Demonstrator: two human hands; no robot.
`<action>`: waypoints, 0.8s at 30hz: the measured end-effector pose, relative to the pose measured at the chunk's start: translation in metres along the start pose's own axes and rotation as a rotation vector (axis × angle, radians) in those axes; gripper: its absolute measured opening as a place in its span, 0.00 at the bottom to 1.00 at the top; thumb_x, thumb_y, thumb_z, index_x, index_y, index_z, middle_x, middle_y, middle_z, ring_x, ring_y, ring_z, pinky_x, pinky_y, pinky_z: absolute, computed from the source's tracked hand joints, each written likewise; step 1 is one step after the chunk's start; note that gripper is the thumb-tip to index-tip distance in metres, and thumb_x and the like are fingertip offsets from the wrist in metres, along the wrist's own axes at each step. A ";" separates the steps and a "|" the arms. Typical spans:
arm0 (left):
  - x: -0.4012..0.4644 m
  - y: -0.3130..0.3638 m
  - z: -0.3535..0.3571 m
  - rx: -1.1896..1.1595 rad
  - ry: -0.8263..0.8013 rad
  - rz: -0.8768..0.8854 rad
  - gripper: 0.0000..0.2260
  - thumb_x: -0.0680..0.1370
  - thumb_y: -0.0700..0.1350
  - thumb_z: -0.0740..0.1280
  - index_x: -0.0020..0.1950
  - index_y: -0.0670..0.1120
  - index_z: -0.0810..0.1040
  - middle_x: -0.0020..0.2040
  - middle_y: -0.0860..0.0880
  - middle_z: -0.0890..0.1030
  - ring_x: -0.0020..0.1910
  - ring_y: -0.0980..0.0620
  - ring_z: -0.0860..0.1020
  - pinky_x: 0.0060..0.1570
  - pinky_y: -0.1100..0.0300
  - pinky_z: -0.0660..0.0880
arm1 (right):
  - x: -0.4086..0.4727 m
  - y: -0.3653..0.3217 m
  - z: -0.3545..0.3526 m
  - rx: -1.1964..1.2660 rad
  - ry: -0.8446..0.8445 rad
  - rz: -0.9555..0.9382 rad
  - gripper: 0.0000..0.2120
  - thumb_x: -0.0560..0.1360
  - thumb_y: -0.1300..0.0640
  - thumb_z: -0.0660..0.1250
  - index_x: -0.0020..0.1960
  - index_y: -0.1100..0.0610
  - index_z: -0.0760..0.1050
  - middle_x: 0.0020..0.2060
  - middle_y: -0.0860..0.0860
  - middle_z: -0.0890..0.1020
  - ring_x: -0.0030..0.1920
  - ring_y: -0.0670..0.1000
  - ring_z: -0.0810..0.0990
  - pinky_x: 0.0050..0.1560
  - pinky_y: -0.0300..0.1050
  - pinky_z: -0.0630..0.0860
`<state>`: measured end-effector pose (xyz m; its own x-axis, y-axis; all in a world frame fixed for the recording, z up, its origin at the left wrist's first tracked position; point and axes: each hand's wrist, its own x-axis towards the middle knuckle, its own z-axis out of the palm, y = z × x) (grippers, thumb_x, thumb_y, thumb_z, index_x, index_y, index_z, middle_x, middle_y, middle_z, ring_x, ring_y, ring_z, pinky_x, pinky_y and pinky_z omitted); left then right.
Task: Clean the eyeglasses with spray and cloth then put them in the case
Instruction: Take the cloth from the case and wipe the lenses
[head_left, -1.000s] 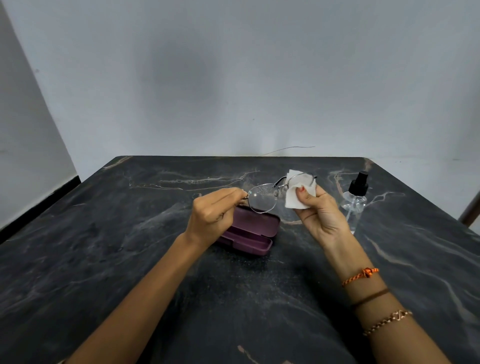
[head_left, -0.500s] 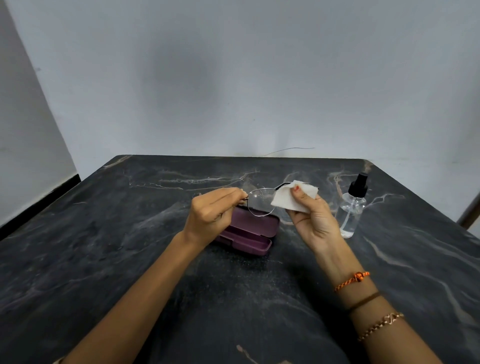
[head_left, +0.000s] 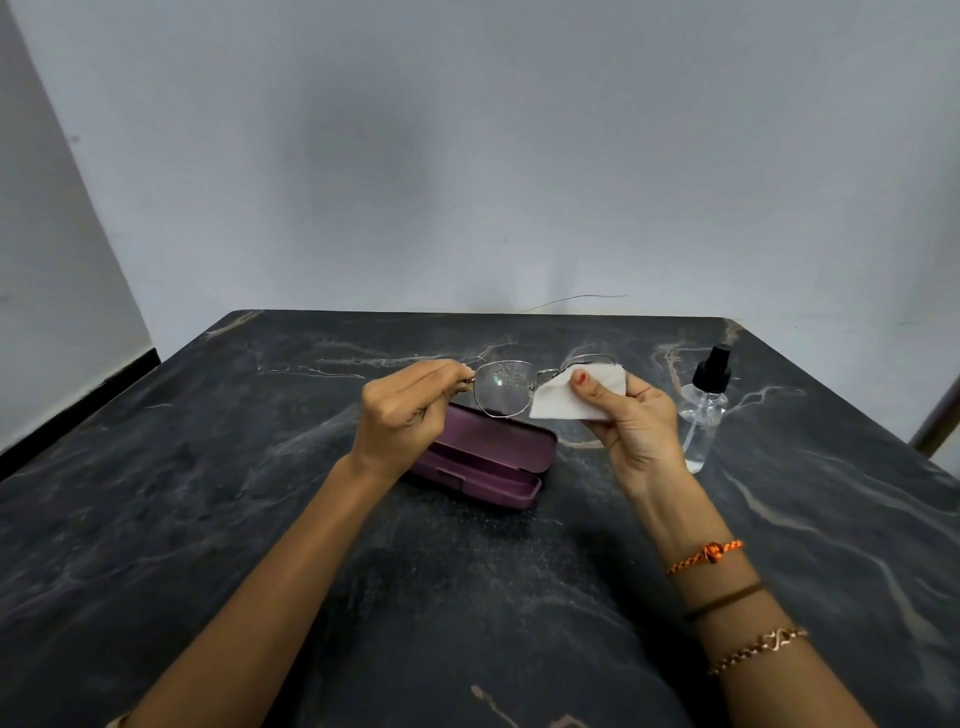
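Note:
Thin metal-framed eyeglasses (head_left: 503, 388) hang above the table, and their left lens shows fine spray droplets. My left hand (head_left: 410, 413) pinches the frame at its left temple. My right hand (head_left: 631, 423) holds a white cloth (head_left: 563, 399) folded over the right lens, thumb pressed on top. A purple eyeglass case (head_left: 493, 460) lies open on the table just below the glasses. The clear spray bottle (head_left: 704, 410) with a black nozzle stands upright to the right of my right hand.
The dark marbled table (head_left: 260, 519) reaches a pale wall at the back. A brownish post (head_left: 937, 423) shows at the right edge. A thin wire (head_left: 576, 299) runs along the wall behind the table.
The cloth slid left toward the left lens, then back over the right lens. My right hand shifted with it. The left hand kept its pinch and hardly moved.

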<state>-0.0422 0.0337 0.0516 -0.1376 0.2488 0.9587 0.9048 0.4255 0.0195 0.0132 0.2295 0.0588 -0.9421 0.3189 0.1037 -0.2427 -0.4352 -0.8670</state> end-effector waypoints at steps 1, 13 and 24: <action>0.000 0.000 0.000 -0.004 0.008 0.002 0.04 0.67 0.25 0.68 0.39 0.30 0.81 0.35 0.39 0.83 0.38 0.52 0.80 0.47 0.71 0.75 | 0.001 0.000 0.000 0.038 0.013 0.009 0.09 0.58 0.63 0.72 0.39 0.59 0.78 0.29 0.48 0.85 0.34 0.44 0.84 0.32 0.36 0.80; -0.002 0.007 0.005 -0.080 -0.045 0.024 0.10 0.62 0.20 0.68 0.38 0.32 0.82 0.34 0.41 0.83 0.38 0.53 0.79 0.37 0.62 0.78 | 0.002 0.005 0.004 0.425 0.086 0.107 0.02 0.74 0.63 0.64 0.43 0.58 0.74 0.28 0.49 0.85 0.32 0.46 0.84 0.35 0.39 0.82; 0.000 0.002 0.004 -0.036 -0.010 0.023 0.09 0.62 0.21 0.70 0.37 0.31 0.81 0.34 0.40 0.83 0.39 0.53 0.78 0.45 0.71 0.76 | 0.003 -0.010 -0.007 -0.039 -0.055 0.038 0.10 0.58 0.62 0.71 0.39 0.59 0.79 0.29 0.48 0.85 0.33 0.43 0.84 0.34 0.35 0.80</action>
<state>-0.0420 0.0374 0.0503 -0.1208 0.2670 0.9561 0.9214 0.3885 0.0079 0.0148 0.2407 0.0639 -0.9619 0.2560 0.0963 -0.1988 -0.4126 -0.8890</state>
